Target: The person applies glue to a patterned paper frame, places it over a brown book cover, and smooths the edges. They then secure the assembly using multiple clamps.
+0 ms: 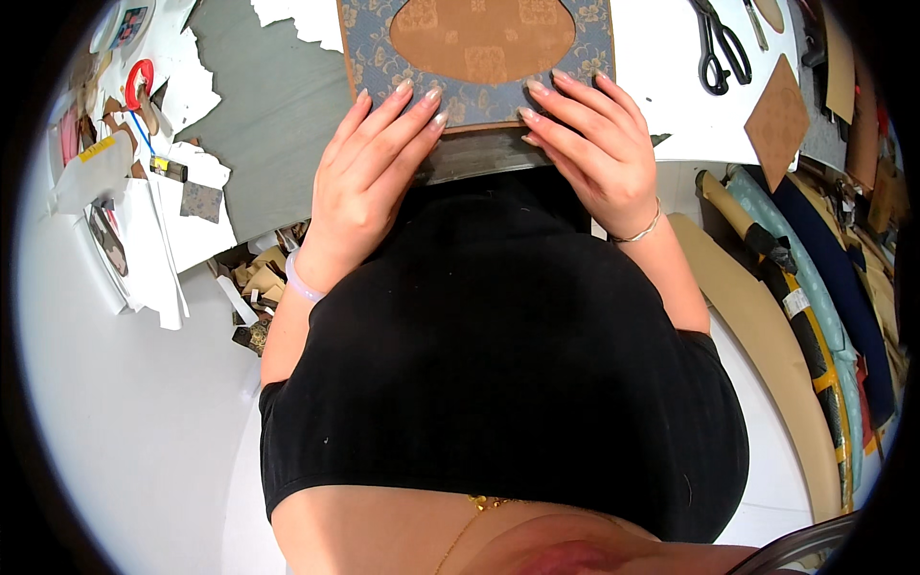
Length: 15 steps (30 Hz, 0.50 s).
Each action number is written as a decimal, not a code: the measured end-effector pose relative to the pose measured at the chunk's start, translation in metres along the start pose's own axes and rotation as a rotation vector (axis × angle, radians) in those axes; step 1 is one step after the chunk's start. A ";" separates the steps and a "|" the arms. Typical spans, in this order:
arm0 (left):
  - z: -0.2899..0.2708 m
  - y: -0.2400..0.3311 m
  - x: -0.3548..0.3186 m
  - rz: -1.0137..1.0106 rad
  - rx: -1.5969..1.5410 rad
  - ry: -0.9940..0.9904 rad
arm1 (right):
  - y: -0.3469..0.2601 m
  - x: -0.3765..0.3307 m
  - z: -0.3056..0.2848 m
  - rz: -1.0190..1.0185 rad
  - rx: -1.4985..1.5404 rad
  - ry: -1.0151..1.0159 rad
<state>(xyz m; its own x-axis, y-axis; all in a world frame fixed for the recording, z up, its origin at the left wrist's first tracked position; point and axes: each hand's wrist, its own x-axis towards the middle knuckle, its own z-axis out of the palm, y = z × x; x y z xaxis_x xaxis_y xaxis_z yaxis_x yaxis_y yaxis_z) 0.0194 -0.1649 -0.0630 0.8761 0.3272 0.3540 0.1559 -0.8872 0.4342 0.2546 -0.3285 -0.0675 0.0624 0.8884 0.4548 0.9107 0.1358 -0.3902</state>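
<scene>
Blue patterned fabric frame [476, 72] with brown oval centre lies flat at near edge of table [278, 105], directly before person. Left hand [369, 182] and right hand [596, 144] rest flat on its lower border, fingers spread, grip apart, clamping nothing. Judgement: press evenly along edge, smoothing fabric outward, avoiding wrinkles. Black scissors [719, 46] lie well apart, upper right.

Bright, even light; fisheye-warped edges

Bare table [661, 67] right of frame [383, 67] w/ scissors [721, 46] blocking far edge.
</scene>
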 end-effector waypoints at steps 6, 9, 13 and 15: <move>0.003 -0.002 -0.001 -0.001 0.026 0.018 | 0.002 -0.002 0.003 0.019 0.011 0.016; 0.003 -0.002 -0.001 -0.004 0.027 0.013 | 0.001 -0.002 0.004 0.032 0.015 0.019; 0.002 -0.006 -0.001 0.008 0.037 0.001 | 0.003 0.000 0.004 0.044 0.026 -0.005; -0.002 -0.005 0.001 -0.002 -0.025 -0.024 | -0.002 0.003 -0.002 0.057 0.022 -0.031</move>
<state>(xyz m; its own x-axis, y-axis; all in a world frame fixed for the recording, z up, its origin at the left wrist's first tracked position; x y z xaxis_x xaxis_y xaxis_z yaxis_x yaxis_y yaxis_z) 0.0185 -0.1594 -0.0633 0.8865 0.3211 0.3333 0.1468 -0.8781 0.4554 0.2536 -0.3271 -0.0637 0.1006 0.9082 0.4062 0.8966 0.0942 -0.4326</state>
